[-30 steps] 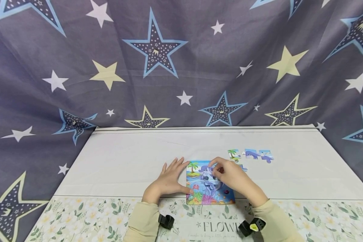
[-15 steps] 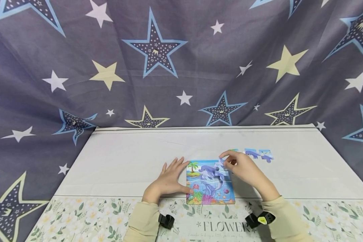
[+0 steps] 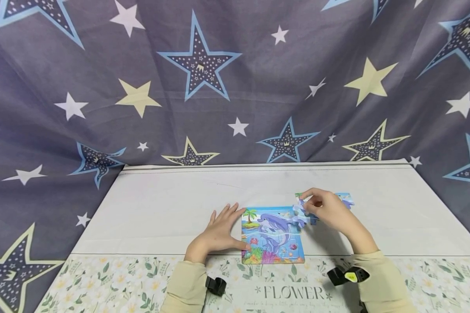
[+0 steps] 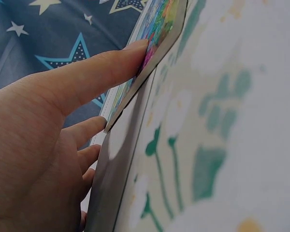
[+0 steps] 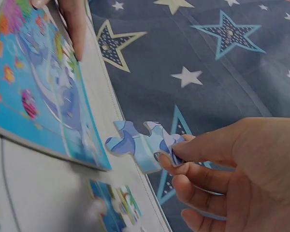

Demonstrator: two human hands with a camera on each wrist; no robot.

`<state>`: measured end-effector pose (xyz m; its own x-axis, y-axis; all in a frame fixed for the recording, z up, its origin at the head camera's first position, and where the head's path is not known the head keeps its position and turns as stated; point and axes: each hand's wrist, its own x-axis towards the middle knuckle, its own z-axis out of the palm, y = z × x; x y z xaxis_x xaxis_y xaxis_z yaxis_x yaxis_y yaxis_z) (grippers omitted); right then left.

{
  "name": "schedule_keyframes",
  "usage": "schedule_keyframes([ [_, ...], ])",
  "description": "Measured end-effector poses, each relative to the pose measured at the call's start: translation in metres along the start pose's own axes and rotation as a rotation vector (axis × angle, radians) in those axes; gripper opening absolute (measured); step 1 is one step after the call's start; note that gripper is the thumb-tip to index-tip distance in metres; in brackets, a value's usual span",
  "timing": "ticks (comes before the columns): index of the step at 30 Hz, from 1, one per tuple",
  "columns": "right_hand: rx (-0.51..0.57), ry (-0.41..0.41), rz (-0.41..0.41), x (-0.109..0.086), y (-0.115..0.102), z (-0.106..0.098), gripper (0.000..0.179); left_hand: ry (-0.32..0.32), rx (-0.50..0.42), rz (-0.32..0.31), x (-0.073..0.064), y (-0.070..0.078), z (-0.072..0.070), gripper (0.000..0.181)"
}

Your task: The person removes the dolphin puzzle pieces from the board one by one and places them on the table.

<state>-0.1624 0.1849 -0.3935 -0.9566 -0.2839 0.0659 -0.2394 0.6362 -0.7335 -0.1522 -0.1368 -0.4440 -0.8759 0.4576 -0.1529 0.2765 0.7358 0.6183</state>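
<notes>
A dolphin jigsaw puzzle (image 3: 272, 234) in a flat square board lies at the table's middle, with a palm tree, coral and fish printed on it. My left hand (image 3: 217, 232) rests along its left edge, fingers spread and straight; the thumb touches the lower left corner, as the left wrist view also shows. Just right of the board, my right hand (image 3: 330, 211) pinches a blue and purple puzzle piece (image 5: 141, 145) between thumb and fingers. The held piece has rounded knobs and notches and is raised above the table in the right wrist view.
Loose puzzle pieces (image 3: 345, 196) lie behind the right hand, partly covered by it. Other loose pieces (image 5: 106, 205) lie beside the board's right edge. A floral cloth (image 3: 113, 278) covers the table's front; a star-patterned curtain (image 3: 235, 87) hangs behind.
My right hand has lifted the puzzle piece from over the dolphin picture and carried it right, past the board's edge. More of the picture shows. My left hand stays in place.
</notes>
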Motion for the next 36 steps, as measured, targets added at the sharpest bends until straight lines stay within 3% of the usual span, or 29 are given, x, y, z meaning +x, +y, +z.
schedule_keyframes([
  [10,-0.019,-0.004,-0.02,-0.004,0.015,-0.017,0.012,0.001,0.014,0.002,0.0,-0.001,0.0,0.107],
  [22,-0.056,0.004,0.039,-0.011,0.033,-0.036,0.014,0.003,0.0,0.007,0.0,0.0,0.0,0.107],
  [36,-0.105,-0.009,0.087,-0.011,0.053,-0.036,0.015,-0.003,0.008,0.001,0.001,-0.002,0.001,0.108],
])
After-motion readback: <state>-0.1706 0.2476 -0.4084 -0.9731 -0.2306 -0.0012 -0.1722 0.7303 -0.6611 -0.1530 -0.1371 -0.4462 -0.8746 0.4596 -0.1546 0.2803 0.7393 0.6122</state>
